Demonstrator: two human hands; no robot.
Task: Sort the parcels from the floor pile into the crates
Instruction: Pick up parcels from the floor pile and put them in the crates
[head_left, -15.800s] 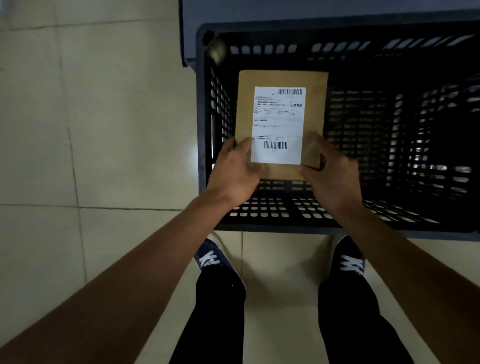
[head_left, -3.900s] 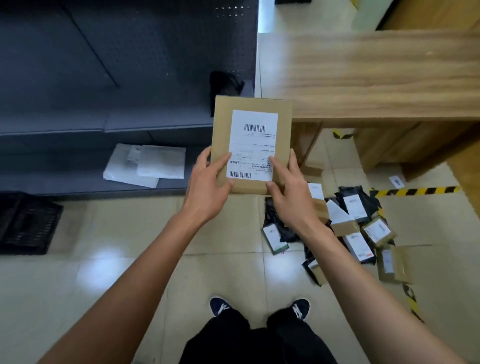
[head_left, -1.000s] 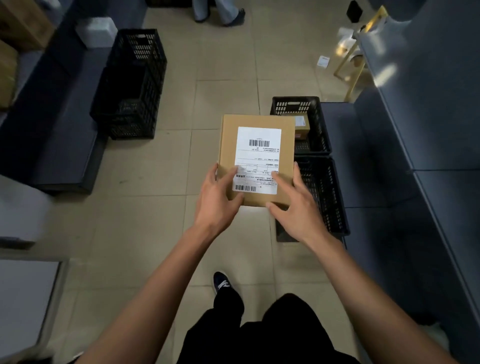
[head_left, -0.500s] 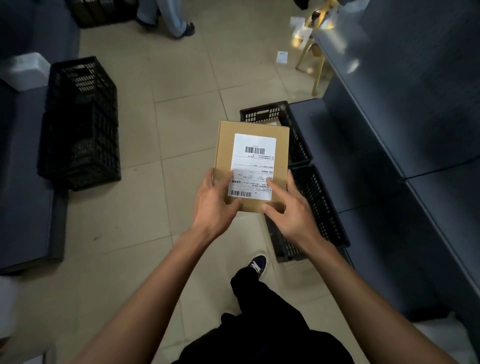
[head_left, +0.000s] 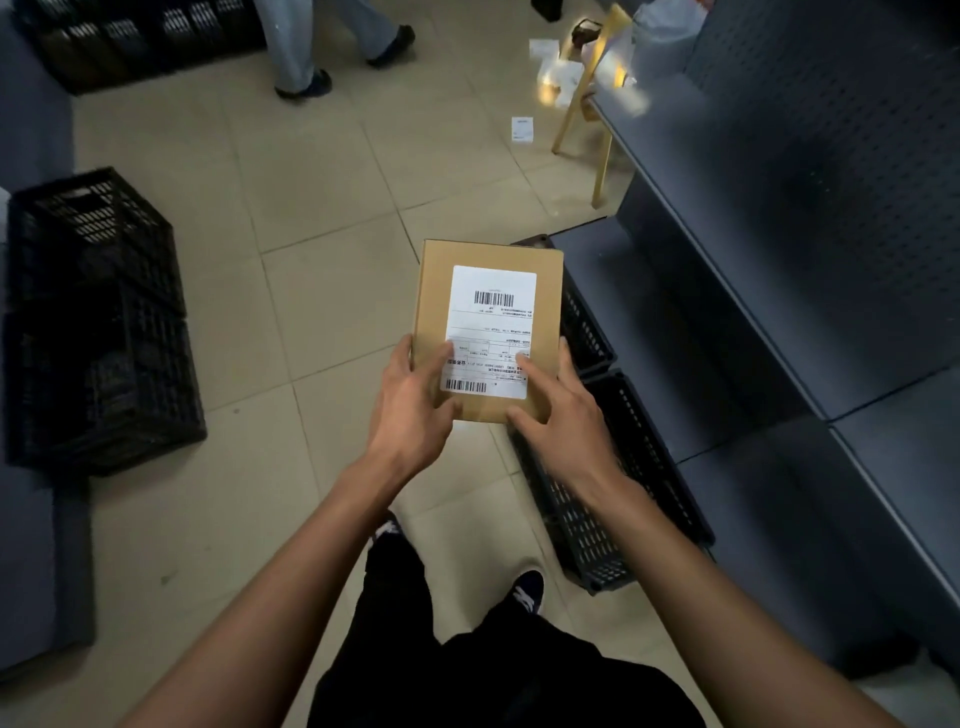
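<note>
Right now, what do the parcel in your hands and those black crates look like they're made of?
The parcel looks like plain brown cardboard, matte, with crisp folded edges and a white paper label stuck on top. The black crates look like moulded plastic: their walls are a regular lattice of slots with a faint sheen.

You are seeing a dim frame, brightest on the pale floor tiles (head_left: 322, 218) at upper centre. Glare smears the upper right into blur around the yellow chair legs (head_left: 582, 119). Dark crates (head_left: 98, 322) at left lose detail in shadow, and straight lines bow near the edges.
</note>
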